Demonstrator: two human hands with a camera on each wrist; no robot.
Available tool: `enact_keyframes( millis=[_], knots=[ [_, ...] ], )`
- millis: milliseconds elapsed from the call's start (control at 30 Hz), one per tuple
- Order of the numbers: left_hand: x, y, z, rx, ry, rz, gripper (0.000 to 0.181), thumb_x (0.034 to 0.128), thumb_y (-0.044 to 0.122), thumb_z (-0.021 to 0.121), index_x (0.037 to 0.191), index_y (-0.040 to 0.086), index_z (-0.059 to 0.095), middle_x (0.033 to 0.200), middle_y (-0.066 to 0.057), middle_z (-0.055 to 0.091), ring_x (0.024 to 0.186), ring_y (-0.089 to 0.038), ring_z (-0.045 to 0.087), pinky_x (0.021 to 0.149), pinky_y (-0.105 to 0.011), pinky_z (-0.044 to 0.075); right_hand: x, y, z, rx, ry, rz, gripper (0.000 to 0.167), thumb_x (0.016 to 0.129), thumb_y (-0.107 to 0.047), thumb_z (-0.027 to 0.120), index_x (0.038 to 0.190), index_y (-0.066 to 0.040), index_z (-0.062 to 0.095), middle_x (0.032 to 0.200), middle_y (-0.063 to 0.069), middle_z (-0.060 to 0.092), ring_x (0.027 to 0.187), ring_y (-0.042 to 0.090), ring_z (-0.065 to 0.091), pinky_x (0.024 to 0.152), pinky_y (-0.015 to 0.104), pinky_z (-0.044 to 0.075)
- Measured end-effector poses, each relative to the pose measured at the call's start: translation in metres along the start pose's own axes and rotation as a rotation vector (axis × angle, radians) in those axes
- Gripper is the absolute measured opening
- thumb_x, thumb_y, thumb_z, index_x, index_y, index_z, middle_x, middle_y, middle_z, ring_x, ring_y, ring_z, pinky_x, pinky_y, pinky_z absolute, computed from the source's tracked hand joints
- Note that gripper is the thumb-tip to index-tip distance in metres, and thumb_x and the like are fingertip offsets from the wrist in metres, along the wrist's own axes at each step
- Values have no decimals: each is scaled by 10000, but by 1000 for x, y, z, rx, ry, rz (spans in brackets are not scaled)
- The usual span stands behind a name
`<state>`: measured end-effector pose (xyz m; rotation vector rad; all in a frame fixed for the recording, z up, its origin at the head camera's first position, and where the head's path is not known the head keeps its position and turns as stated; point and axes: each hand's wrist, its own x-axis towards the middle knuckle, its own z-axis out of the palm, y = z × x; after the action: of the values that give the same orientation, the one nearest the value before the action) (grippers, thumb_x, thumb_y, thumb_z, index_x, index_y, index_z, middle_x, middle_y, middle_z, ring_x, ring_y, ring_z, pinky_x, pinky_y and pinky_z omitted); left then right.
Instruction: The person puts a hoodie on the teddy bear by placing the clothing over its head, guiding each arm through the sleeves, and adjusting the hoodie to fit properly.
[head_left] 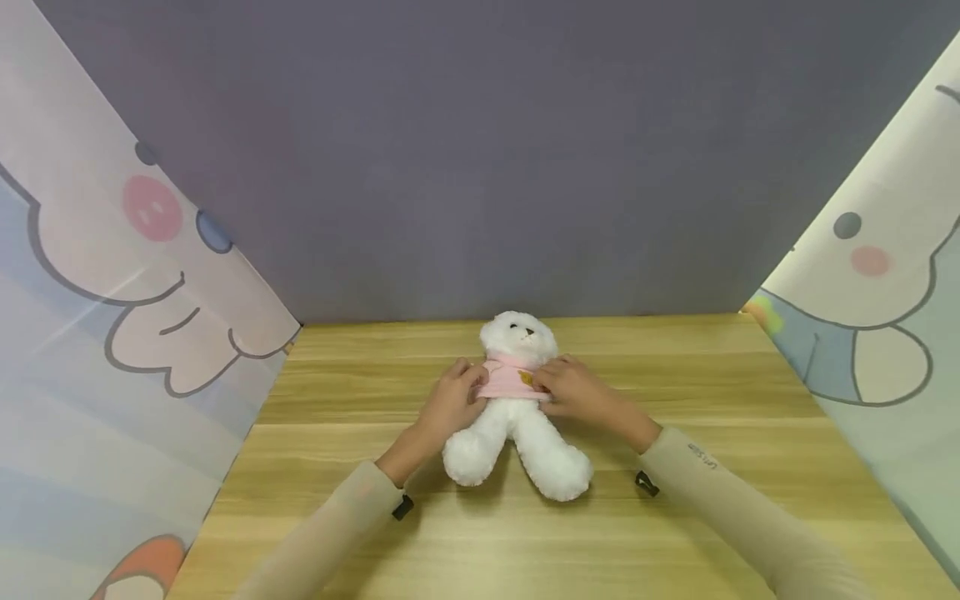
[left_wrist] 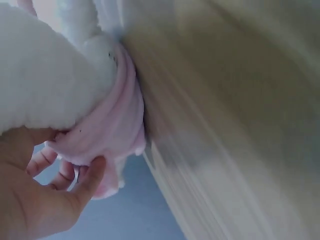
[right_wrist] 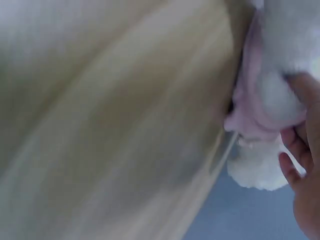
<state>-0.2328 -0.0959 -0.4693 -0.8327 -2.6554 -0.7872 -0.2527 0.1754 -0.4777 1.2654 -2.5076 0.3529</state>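
Note:
A white plush teddy bear (head_left: 510, 408) in a pink shirt (head_left: 507, 379) lies on its back on the wooden table (head_left: 360, 375), head toward the back wall. My left hand (head_left: 456, 402) is at one side of the bear, pinching the shirt's lower edge; its curled fingers (left_wrist: 92, 177) show against the pink cloth (left_wrist: 107, 130) in the left wrist view. On the other side my right hand (head_left: 573, 387) grips the shirt near a small yellow patch (head_left: 527, 378). In the right wrist view its thumb (right_wrist: 300, 85) lies against white fur, with fingers bent by the hem.
A plain grey wall (head_left: 480, 167) stands behind the table's far edge. Cartoon-printed sheets hang at the left (head_left: 150, 275) and right (head_left: 870, 275). Small black clips (head_left: 402, 507) show beside the sleeves.

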Motion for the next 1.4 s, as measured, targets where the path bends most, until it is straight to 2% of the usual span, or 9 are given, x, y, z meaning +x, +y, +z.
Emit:
enact_keyframes(
  millis=[100, 200, 400, 533, 667, 800, 967, 1233, 1400],
  knots=[
    [-2, 2, 3, 42, 6, 17, 266, 799, -5, 763, 973, 110, 598, 918, -46, 548, 753, -160, 499, 641, -297, 470, 2, -1, 10, -43, 49, 23, 321, 757, -86, 787, 795, -181, 482, 729, -87, 425, 701, 115, 418, 805, 383, 448],
    [-4, 4, 3, 75, 16, 32, 274, 798, 8, 779, 987, 98, 601, 907, -53, 547, 773, -183, 524, 650, -312, 482, -1, -2, 15, 9, 101, 99, 328, 775, -45, 777, 804, -170, 476, 740, -78, 434, 683, 105, 410, 700, 327, 431],
    [-11, 1, -4, 127, -55, -15, 206, 867, 49, 758, 968, 77, 581, 871, -78, 547, 733, -182, 533, 616, -296, 494, -8, 1, 20, 472, 84, 348, 327, 848, -22, 763, 1050, -84, 513, 990, 40, 549, 842, 133, 601, 676, 225, 536],
    [-11, 2, -14, 232, -131, -71, 199, 953, 255, 728, 919, 124, 583, 854, -31, 525, 696, -158, 504, 574, -290, 465, -6, -1, 18, 660, 64, 410, 394, 862, 14, 746, 1167, -23, 499, 1121, 142, 563, 964, 248, 667, 763, 253, 582],
    [3, 10, -21, 388, -131, 32, 261, 952, 373, 720, 1036, 142, 633, 984, -41, 569, 831, -219, 563, 650, -351, 521, 6, -8, 15, 657, 79, 425, 374, 899, -38, 739, 1184, -16, 497, 1145, 155, 526, 996, 267, 628, 767, 257, 569],
    [20, 19, -16, 495, -134, 222, 273, 955, 206, 718, 1210, 134, 657, 1104, -68, 611, 910, -250, 610, 691, -316, 560, 24, -14, 10, 524, 78, 444, 298, 907, -154, 747, 1049, -45, 509, 1014, 103, 492, 874, 207, 522, 694, 273, 482],
    [26, 20, -10, 652, -99, 341, 133, 933, 13, 698, 1050, 76, 689, 961, -66, 629, 746, -199, 614, 616, -225, 542, 40, -24, 15, 312, 16, 511, 302, 870, -253, 720, 946, -64, 497, 895, 71, 450, 738, 188, 443, 611, 306, 408],
    [12, 1, -22, 516, -94, 389, 225, 863, -119, 701, 1049, 5, 671, 952, -96, 625, 843, -199, 657, 679, -233, 582, 44, -34, 17, 324, -60, 627, 318, 858, -168, 765, 1078, -39, 574, 965, 71, 561, 790, 195, 504, 652, 338, 454],
    [6, -6, -24, 554, -82, 480, 247, 854, -86, 742, 1076, 1, 680, 968, -100, 622, 826, -187, 650, 684, -211, 574, 33, -38, 15, 405, -10, 622, 324, 867, -85, 760, 1021, -72, 475, 1006, 93, 474, 865, 221, 471, 718, 341, 437]
  ],
)
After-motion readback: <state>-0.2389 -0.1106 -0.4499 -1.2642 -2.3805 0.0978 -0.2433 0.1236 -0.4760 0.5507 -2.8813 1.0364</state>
